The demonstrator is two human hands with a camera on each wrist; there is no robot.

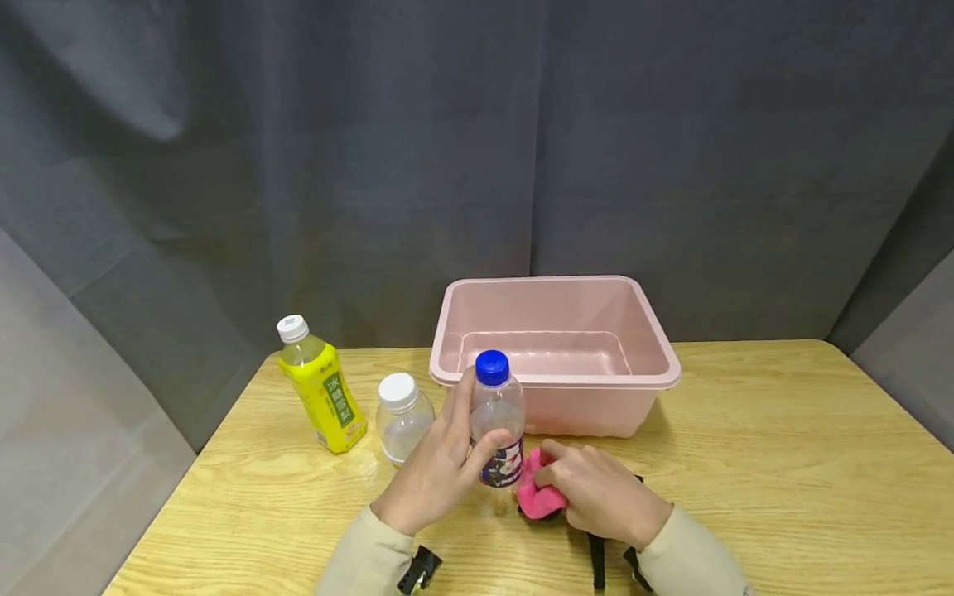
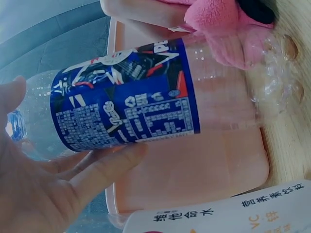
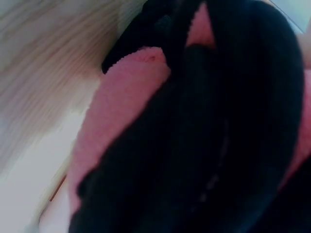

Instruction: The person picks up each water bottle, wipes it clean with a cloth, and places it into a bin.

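A clear plastic bottle with a blue cap and a dark blue label stands upright in the head view, in front of the basin. My left hand grips it from the left, thumb and fingers around its upper part. In the left wrist view the bottle's base lies close to the wooden surface. Just right of the bottle, my right hand pinches a bunched pink cloth. The same fluffy cloth fills part of the right wrist view, largely hidden behind dark blurred straps.
Behind the hands is a pink plastic basin. Left of the bottle stand a white-capped clear bottle and, farther left, a yellow-labelled drink bottle. A black strap trails below my right hand on the wooden table.
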